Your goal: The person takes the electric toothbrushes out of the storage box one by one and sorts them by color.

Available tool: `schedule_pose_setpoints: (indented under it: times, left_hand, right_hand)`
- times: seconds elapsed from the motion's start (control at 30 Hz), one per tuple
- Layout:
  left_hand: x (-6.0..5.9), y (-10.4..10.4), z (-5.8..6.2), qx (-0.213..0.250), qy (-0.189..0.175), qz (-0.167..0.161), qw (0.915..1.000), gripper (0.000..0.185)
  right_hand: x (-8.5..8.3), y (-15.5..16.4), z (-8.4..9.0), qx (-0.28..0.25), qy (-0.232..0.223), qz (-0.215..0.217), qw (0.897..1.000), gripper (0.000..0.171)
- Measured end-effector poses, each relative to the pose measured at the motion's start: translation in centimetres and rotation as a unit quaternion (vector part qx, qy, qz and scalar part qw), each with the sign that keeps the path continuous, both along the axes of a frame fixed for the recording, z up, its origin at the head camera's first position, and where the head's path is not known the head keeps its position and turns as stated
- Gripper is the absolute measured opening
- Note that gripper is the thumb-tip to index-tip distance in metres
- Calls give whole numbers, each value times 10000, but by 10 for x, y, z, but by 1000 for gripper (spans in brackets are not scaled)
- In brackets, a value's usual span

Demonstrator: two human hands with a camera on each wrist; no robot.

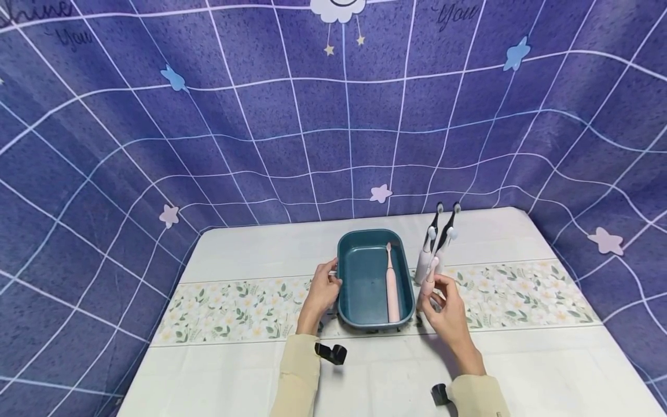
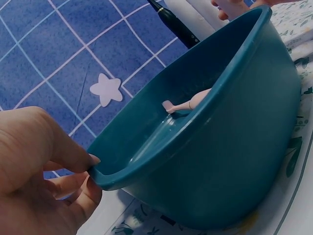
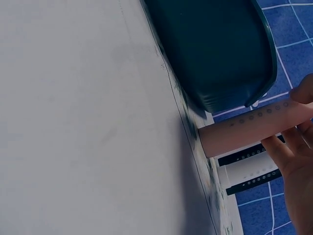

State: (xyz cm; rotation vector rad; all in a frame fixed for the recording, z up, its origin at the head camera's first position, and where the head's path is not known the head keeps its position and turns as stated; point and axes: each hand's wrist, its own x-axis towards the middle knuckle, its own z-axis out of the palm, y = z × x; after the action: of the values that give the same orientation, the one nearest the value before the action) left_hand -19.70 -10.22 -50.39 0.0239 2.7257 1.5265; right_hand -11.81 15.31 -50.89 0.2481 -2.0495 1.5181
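A teal plastic basin [image 1: 365, 272] sits mid-table with one pink electric toothbrush [image 1: 391, 286] lying inside along its right wall. My left hand [image 1: 324, 289] grips the basin's left rim [image 2: 105, 171], thumb over the edge. My right hand [image 1: 443, 304] holds a second pink toothbrush [image 1: 429, 278] standing upright on the table just right of the basin; its handle [image 3: 254, 125] shows between my fingers in the right wrist view. Two white-and-black toothbrushes [image 1: 440, 243] stand just behind it.
The table wears a white cloth with a floral band [image 1: 521, 292]. A blue grid-patterned backdrop [image 1: 333, 116] closes in the back and both sides. Bare cloth lies in front of the basin [image 3: 73, 122].
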Motion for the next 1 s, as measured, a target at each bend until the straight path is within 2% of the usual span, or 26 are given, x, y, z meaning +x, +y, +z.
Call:
schedule_pose_setpoints:
  times: [0.23, 0.43, 0.63, 0.83, 1.0]
  left_hand:
    - [0, 0, -1, -41, 100, -30, 9999, 51]
    - [0, 0, 0, -34, 74, -43, 10000, 52]
    - [-1, 0, -1, 6, 11, -23, 10000, 53]
    - [-1, 0, 0, -18, 13, -31, 10000, 53]
    - [-2, 1, 0, -5, 45, -29, 10000, 53]
  right_hand:
    - [4, 1, 3, 253, -58, -174, 9995, 54]
    - [10, 5, 8, 13, 316, -66, 9995, 58]
    - [19, 7, 16, -398, 429, -16, 9983, 59]
    - [28, 4, 30, -639, 901, -108, 9938, 60]
    - [33, 1, 35, -719, 1388, -12, 9877, 58]
